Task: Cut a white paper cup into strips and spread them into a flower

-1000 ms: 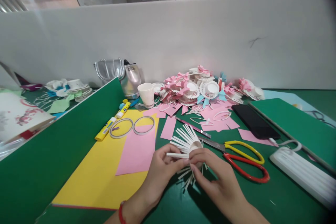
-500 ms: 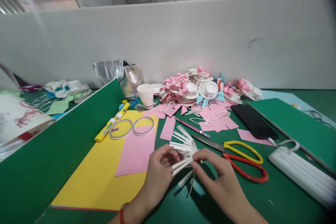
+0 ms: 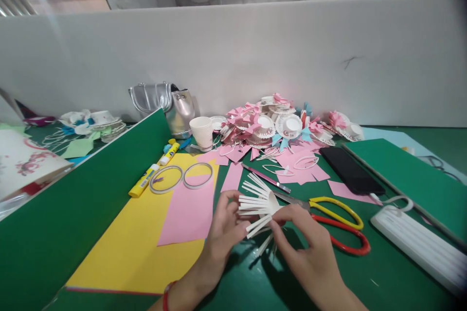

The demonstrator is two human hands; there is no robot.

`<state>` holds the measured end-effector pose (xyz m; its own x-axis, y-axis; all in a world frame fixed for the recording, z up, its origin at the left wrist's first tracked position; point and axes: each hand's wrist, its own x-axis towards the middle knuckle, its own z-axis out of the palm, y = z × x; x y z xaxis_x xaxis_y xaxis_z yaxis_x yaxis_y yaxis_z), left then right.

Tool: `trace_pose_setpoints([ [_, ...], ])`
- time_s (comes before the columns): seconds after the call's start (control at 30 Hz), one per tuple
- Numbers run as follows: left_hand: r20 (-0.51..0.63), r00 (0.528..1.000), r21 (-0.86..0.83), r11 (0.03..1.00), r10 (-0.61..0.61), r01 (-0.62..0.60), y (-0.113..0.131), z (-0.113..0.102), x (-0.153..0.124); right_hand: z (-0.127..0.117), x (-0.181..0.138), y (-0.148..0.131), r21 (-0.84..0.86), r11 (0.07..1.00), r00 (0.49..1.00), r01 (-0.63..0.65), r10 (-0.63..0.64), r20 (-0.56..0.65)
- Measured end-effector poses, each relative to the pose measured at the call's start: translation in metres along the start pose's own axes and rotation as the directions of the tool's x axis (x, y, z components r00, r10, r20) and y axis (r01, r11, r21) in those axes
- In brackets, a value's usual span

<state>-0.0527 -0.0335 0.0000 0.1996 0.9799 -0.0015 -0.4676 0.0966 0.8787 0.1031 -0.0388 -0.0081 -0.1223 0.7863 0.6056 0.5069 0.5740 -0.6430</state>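
Note:
A white paper cup (image 3: pixel 260 202) with its wall cut into many thin strips is held just above the green table (image 3: pixel 365 277) near the front middle. My left hand (image 3: pixel 223 234) grips it from the left, fingers curled round the strips. My right hand (image 3: pixel 305 248) pinches one of the lower strips from the right. The strips fan out to the left and downward.
Scissors (image 3: pixel 330 216) with yellow and red handles lie right behind the hands. Pink paper (image 3: pixel 189 214) on a yellow sheet (image 3: pixel 134 243), two tape rings (image 3: pixel 182 176), glue sticks (image 3: pixel 146 180), a paper cup (image 3: pixel 202 132), a pile of finished paper hats (image 3: pixel 280 124), a phone (image 3: pixel 350 170) and a power strip (image 3: pixel 419 245) surround them.
The cut cup has been turned in my hands, and its strips now point more to the left. My right fingers have shifted to a lower strip.

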Motion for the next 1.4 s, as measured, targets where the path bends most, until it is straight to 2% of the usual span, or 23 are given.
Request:
trace_pose_setpoints([
  [0.13, -0.036, 0.998, 0.022, 0.998, -0.056, 0.057, 0.004, 0.012, 0.001, 0.002, -0.001, 0.001, -0.030, 0.999, 1.000, 0.018, -0.017, 0.015],
  [0.3, -0.065, 0.995, 0.137, 0.987, -0.080, 0.089, 0.008, 0.015, 0.001, 0.003, -0.001, -0.001, -0.053, 0.999, 1.000, 0.009, -0.008, 0.018],
  [0.43, -0.177, 0.981, 0.270, 0.954, -0.085, 0.131, 0.009, 0.014, 0.002, 0.003, -0.004, 0.002, 0.009, 0.999, 0.998, 0.039, -0.039, 0.042],
  [0.5, -0.211, 0.975, 0.290, 0.949, -0.063, 0.124, 0.009, 0.014, 0.003, 0.003, -0.005, 0.003, 0.042, 0.998, 0.996, 0.054, -0.058, 0.075],
  [0.57, -0.222, 0.974, 0.298, 0.947, -0.050, 0.116, 0.009, 0.014, 0.004, 0.002, -0.006, 0.003, 0.064, 0.998, 0.998, 0.022, -0.025, 0.058],
  [0.73, -0.207, 0.976, 0.298, 0.946, -0.067, 0.128, 0.009, 0.012, 0.004, 0.001, -0.006, -0.001, 0.132, 0.991, 0.998, 0.004, -0.012, 0.063],
  [1.0, -0.081, 0.994, 0.270, 0.959, -0.068, 0.088, 0.011, 0.010, -0.001, -0.001, -0.006, 0.000, 0.146, 0.989, 1.000, -0.016, 0.014, 0.011],
  [1.13, -0.076, 0.994, 0.221, 0.970, -0.082, 0.097, 0.009, 0.006, 0.000, -0.003, -0.005, 0.002, 0.128, 0.990, 0.998, 0.057, -0.060, 0.027],
  [1.27, -0.112, 0.993, 0.144, 0.988, -0.034, 0.050, 0.011, 0.008, 0.000, -0.002, -0.005, 0.000, 0.124, 0.990, 0.997, 0.070, -0.067, -0.032],
  [1.4, -0.032, 0.999, 0.109, 0.993, -0.035, 0.038, 0.013, 0.009, -0.001, -0.003, -0.004, 0.000, 0.081, 0.993, 0.996, 0.084, -0.084, -0.004],
])
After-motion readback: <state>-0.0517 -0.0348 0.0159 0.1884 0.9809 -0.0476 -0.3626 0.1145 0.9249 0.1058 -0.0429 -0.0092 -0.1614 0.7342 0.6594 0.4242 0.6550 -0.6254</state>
